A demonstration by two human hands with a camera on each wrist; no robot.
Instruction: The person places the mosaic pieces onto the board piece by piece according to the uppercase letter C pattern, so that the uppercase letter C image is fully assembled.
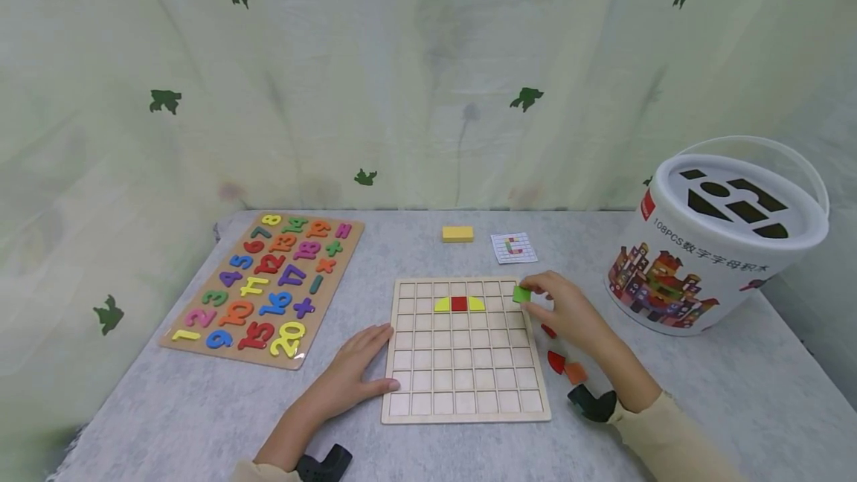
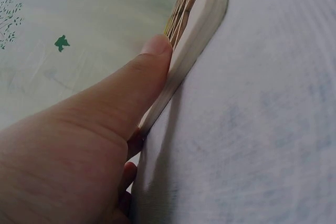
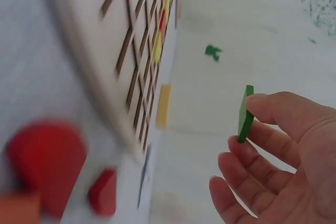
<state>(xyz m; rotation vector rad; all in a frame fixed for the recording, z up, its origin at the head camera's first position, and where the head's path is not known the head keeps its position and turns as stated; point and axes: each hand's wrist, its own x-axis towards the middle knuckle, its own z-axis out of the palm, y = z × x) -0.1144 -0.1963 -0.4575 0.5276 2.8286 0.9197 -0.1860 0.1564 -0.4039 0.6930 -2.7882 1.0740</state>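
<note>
A wooden grid board (image 1: 465, 399) lies flat on the table. In its second row from the top sit a red square tile (image 1: 458, 304) and a yellow rounded tile (image 1: 443, 305) on the left, with a matching yellow tile (image 1: 476, 304) on the right. My right hand (image 1: 565, 309) pinches a green square tile (image 1: 521, 294) between thumb and fingers over the board's upper right corner; the right wrist view shows the tile (image 3: 245, 114) edge-on. Along the board's left edge rests my left hand (image 1: 358, 367), fingers extended, its thumb (image 2: 157, 45) touching the rim.
Red pieces (image 1: 556, 362) and an orange square (image 1: 576, 373) lie right of the board. Behind it are a yellow block (image 1: 458, 234) and a pattern card (image 1: 514, 248). A number board (image 1: 234, 281) lies left; a white bucket (image 1: 696, 274) stands right.
</note>
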